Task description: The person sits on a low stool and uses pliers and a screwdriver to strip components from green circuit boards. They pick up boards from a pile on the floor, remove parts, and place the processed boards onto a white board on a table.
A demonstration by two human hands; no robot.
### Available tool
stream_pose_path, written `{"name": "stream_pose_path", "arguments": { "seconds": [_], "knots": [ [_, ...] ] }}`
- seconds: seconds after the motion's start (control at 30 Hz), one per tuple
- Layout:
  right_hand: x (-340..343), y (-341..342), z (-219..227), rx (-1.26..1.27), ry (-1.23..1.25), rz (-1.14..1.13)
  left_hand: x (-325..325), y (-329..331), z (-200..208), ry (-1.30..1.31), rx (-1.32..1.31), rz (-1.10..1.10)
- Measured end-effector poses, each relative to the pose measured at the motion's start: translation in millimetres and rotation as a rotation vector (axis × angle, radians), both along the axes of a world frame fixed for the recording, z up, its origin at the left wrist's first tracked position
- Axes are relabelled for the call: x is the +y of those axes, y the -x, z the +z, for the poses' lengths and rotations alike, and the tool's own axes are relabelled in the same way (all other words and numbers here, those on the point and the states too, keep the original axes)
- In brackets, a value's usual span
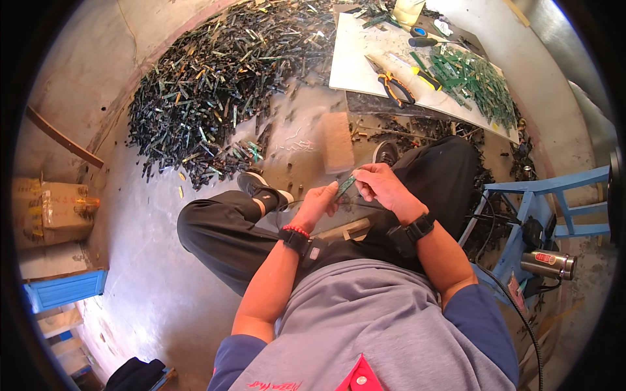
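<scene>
We see a narrow green flat strip of circuit-board-like material (346, 187) held between the two hands, above the gap between the bent legs. Its long axis slants from lower left, nearer the body, to upper right, away from it. The left hand (317, 205) is clamped on the lower-left end, thumb lying along the piece; the right hand (385, 188) has thumb and forefinger drawn together at the upper-right end, nipping it as far as we can judge. Neither hand is clearly the nearer, since each meets its own end. Below we note the black-trousered legs (225, 225), folded outward, and at the right a blue-painted frame (548, 184) with a shiny steel flask (548, 264) close by. The surface beneath is a smooth grey floor (156, 241); on it, just beyond the hands, lies a tan rectangular block (338, 140). Farther out, at the left, we find a large heap of dark mixed strips (215, 91); at the right, a flat white board (352, 65) bears orange-and-black pliers (395, 89), a yellow-and-black-handled tool (425, 77) and a pile of green strips (473, 81). Pale walls (85, 72) close the room behind.
</scene>
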State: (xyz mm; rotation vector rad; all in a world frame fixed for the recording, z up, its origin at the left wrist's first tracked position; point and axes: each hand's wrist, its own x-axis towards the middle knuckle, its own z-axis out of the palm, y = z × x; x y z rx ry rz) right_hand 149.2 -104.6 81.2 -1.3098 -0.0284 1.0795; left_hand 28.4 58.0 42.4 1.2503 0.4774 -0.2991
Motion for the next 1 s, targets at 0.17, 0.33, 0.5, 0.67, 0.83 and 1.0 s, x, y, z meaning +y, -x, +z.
{"name": "stream_pose_path", "arguments": {
  "seconds": [0.17, 0.33, 0.5, 0.67, 0.83, 1.0],
  "knots": [
    [3.2, 3.1, -4.4, 0.090, -0.069, -0.033, 1.5, 1.0, 7.3, -0.026, -0.025, -0.027],
    [5.0, 3.3, -2.3, -0.063, -0.055, 0.037, 2.3, 1.9, 10.8, 0.013, 0.000, -0.001],
    [5.7, 4.6, -4.6, -0.130, -0.008, 0.030, 2.1, 1.1, 11.8, 0.025, 0.012, 0.013],
    [7.7, 5.9, -2.8, -0.175, 0.009, 0.019, 2.2, 1.1, 7.5, 0.012, 0.004, 0.027],
    [5.7, 3.1, -8.0, -0.127, -0.028, -0.003, 1.5, 0.7, 11.3, -0.034, -0.025, 0.013],
    [5.5, 3.0, -8.5, -0.127, -0.031, 0.002, 0.0, 0.6, 6.4, -0.071, -0.068, 0.031]
  ]
}}
